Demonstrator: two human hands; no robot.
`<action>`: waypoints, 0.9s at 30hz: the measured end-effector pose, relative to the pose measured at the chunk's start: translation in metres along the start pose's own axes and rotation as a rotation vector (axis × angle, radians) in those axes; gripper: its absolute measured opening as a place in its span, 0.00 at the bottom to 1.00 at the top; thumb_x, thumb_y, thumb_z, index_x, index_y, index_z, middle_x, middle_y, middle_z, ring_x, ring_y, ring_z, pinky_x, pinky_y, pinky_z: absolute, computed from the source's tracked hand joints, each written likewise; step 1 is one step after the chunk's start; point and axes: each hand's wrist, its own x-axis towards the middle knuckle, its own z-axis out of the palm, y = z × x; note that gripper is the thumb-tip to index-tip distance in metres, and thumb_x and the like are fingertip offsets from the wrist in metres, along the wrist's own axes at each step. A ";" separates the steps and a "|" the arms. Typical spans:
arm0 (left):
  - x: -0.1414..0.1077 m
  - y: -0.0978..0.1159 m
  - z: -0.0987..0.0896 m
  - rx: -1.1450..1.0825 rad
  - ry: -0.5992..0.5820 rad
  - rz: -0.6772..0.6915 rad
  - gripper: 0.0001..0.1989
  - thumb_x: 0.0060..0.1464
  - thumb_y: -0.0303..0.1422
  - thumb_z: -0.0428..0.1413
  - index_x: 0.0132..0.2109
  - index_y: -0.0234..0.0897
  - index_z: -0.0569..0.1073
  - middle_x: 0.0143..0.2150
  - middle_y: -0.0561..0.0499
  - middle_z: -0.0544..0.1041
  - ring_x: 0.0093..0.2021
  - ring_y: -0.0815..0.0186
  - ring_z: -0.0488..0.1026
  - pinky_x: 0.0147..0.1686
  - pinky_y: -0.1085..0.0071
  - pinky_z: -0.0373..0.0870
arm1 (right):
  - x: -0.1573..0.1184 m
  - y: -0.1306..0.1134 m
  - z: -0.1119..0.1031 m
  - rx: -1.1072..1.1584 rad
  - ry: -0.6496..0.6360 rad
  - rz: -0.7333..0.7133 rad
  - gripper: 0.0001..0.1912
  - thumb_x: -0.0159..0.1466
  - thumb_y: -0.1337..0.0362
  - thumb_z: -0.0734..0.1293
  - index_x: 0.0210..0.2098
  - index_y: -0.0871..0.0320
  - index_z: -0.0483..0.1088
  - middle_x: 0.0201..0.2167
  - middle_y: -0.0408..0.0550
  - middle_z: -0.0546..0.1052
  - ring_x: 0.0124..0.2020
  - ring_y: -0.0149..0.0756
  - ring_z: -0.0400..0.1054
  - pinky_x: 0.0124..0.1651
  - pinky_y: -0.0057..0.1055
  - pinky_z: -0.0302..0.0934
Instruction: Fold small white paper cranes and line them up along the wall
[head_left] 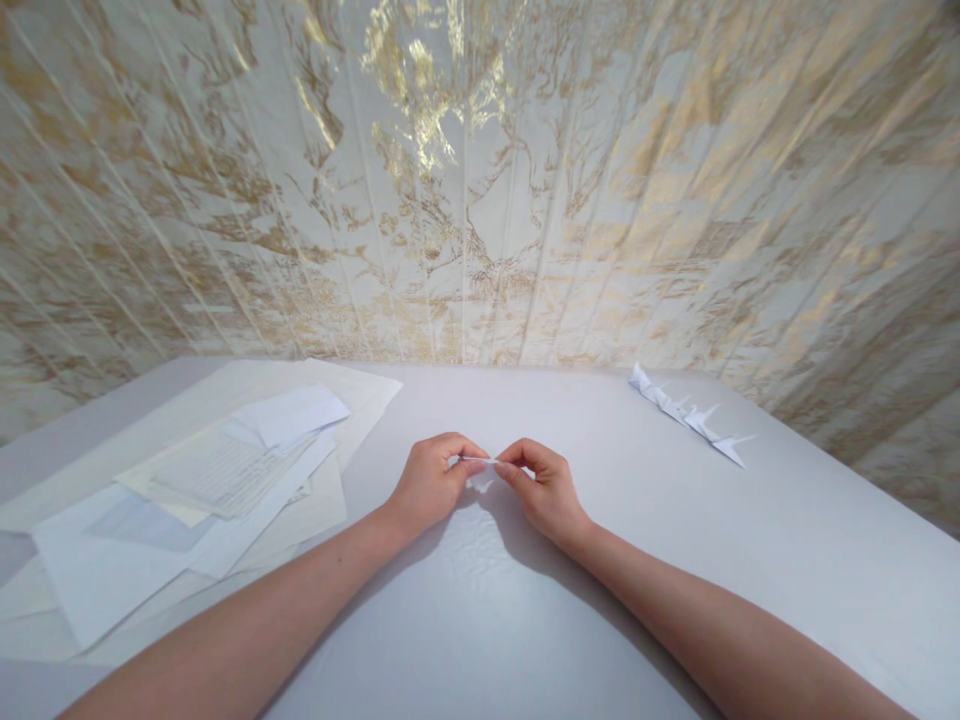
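Observation:
Between my two hands, above the middle of the white table (480,620), is a small thin piece of white paper (490,460), seen nearly edge-on. My left hand (437,477) pinches its left end between thumb and forefinger. At its right end, the thumb and forefinger of my right hand (545,487) are closed on it as well. The fingertips of both hands nearly meet. Fingers cover most of the paper, so its folds cannot be made out. Shadows of the hands fall on the table just below.
Loose white and cream sheets (112,580) overlap on the left side, some with writing. Folded white paper (300,415) lies on top of them. Several small pointed folded paper pieces (701,422) stand in a row at the back right. A gold-patterned wall covering (465,200) rises behind the table.

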 end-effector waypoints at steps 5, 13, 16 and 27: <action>0.002 -0.009 -0.005 0.119 0.124 0.232 0.06 0.49 0.26 0.53 0.27 0.37 0.74 0.25 0.52 0.76 0.30 0.66 0.71 0.35 0.67 0.66 | 0.002 0.005 0.002 0.077 0.076 0.096 0.10 0.55 0.58 0.64 0.22 0.58 0.67 0.21 0.42 0.70 0.25 0.31 0.64 0.30 0.29 0.60; 0.000 -0.015 -0.008 0.257 0.202 0.597 0.12 0.52 0.24 0.49 0.26 0.41 0.73 0.41 0.49 0.74 0.45 0.62 0.65 0.46 0.61 0.63 | 0.003 -0.003 0.006 0.598 -0.042 0.498 0.17 0.49 0.55 0.69 0.33 0.59 0.65 0.20 0.40 0.70 0.20 0.28 0.65 0.24 0.26 0.60; -0.003 -0.015 -0.008 0.222 0.143 0.559 0.09 0.50 0.24 0.51 0.29 0.39 0.73 0.48 0.46 0.70 0.49 0.61 0.64 0.48 0.61 0.62 | 0.004 -0.001 0.007 0.582 0.035 0.432 0.15 0.48 0.59 0.70 0.32 0.59 0.66 0.19 0.38 0.70 0.20 0.27 0.64 0.25 0.25 0.60; -0.002 -0.015 0.000 0.036 0.170 0.324 0.05 0.48 0.27 0.55 0.35 0.38 0.70 0.37 0.49 0.73 0.41 0.63 0.69 0.43 0.64 0.66 | 0.002 0.010 0.007 0.273 0.082 0.152 0.10 0.52 0.61 0.65 0.34 0.57 0.64 0.20 0.38 0.68 0.21 0.29 0.65 0.25 0.26 0.60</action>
